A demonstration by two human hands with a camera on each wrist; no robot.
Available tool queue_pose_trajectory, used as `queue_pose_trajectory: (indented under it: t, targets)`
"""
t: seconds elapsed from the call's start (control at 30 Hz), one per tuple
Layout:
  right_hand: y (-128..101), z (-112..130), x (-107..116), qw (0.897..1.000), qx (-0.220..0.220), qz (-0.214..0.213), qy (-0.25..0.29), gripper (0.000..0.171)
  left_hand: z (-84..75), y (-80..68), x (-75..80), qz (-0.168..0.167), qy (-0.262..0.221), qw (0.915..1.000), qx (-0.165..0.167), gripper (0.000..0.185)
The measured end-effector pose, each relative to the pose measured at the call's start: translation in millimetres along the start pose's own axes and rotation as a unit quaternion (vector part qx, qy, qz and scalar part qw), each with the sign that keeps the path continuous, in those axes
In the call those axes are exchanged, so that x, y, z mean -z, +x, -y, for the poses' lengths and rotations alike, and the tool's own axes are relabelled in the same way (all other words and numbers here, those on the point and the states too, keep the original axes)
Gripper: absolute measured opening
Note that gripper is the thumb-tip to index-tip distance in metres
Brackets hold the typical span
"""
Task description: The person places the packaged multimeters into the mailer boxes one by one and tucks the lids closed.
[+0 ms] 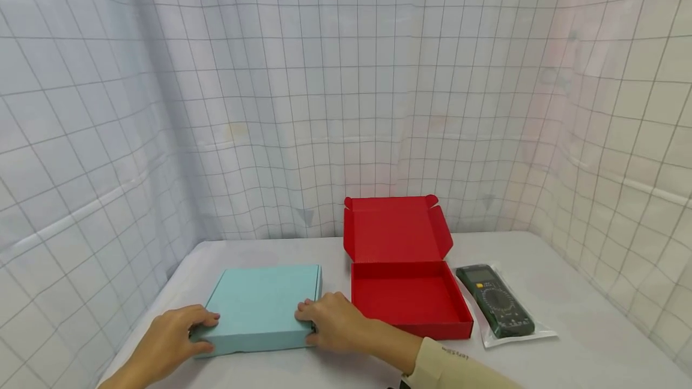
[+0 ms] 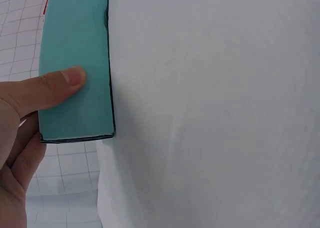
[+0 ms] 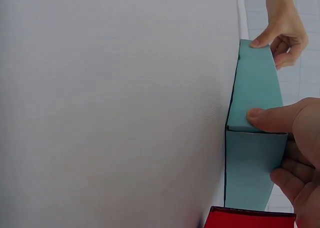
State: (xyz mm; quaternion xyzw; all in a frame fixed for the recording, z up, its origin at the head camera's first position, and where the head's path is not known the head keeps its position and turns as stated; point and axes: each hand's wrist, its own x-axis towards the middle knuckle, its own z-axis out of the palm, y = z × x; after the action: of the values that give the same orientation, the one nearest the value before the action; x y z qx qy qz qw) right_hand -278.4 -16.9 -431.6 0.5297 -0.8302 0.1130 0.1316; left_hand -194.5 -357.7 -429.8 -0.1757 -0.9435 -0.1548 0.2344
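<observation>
A light blue cardboard box (image 1: 265,296) lies flat on the table at the left, its lid down. My left hand (image 1: 169,338) grips its near left corner, the thumb pressed on the front wall and the fingers over the top edge. At the near right corner my right hand (image 1: 340,323) holds the same box, with the thumb on the front wall (image 3: 255,88) and the fingers along the top and right side. Both thumbs show in the right wrist view. In the left wrist view the left thumb (image 2: 74,77) lies across the front wall.
Right of the blue box stands a red cardboard box (image 1: 402,299) with its lid raised and nothing inside. Farther right lies a dark green multimeter (image 1: 497,302) in a clear plastic bag. A white gridded curtain (image 1: 373,107) surrounds the white-covered table (image 1: 573,293).
</observation>
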Motion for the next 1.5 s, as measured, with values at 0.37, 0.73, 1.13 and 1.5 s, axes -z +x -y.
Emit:
queue_pose_trajectory:
  t: [0.37,0.73,1.13,1.5]
  targets:
    - [-3,-7,5,0.989,-0.095,0.017,0.11,0.057,13.8,-5.9,-0.6,-0.018,-0.125,0.9917,0.026,0.053]
    - [5,-6,15,0.952,-0.251,0.058,0.167,0.057,33.2,-5.7,13.8,0.16,-0.277,0.9059,0.277,0.074]
    - [29,-16,12,0.922,-0.289,0.047,0.254,0.039,44.7,8.2,10.6,0.135,-0.296,0.8927,0.312,0.072]
    - [57,-34,0,0.909,-0.304,0.042,0.281,0.034,69.8,21.5,-2.9,0.086,-0.414,0.8351,0.352,0.078]
